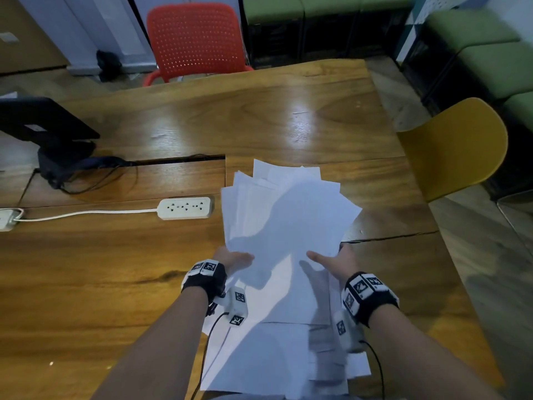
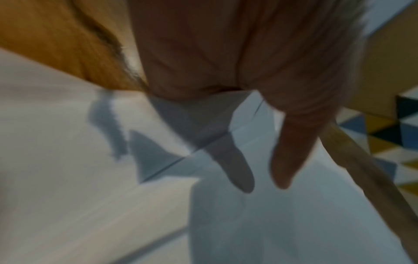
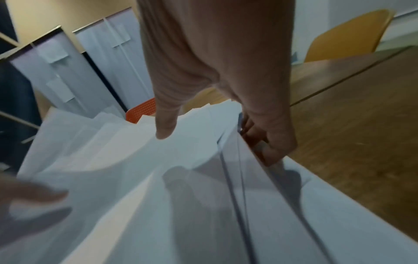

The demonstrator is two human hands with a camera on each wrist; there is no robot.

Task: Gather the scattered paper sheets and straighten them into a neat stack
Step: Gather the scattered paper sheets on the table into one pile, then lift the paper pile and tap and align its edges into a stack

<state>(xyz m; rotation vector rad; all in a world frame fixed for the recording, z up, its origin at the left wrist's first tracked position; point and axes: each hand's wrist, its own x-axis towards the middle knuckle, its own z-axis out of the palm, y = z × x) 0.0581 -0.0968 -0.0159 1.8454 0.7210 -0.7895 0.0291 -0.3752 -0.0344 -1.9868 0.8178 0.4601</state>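
Both hands are up over the near part of the wooden worktop (image 1: 288, 116), grasping a fanned bundle of white paper sheets (image 1: 288, 215) between them. The left hand (image 1: 230, 259) takes the bundle's near left corner, thumb on top and fingers hidden under the paper; the right hand (image 1: 334, 262) pinches the near right edge, its thumb (image 3: 165, 121) lying across the top sheet and its fingers (image 3: 271, 148) curled beneath. The sheets splay unevenly, their far corners sticking out at different angles, and they are lifted off the surface. More sheets (image 1: 274, 356) lie flat and overlapping on the worktop directly below the wrists, near its front edge. To the left of the bundle a white power strip (image 1: 186, 208) rests on the wood, its cord running off to the left. Farther left a black monitor (image 1: 43, 119) stands on its base with dark cables trailing from it. A red perforated chair (image 1: 196, 39) sits at the far side and a yellow chair (image 1: 458, 145) at the right side. Green cushioned seats (image 1: 490, 53) line the back right corner.
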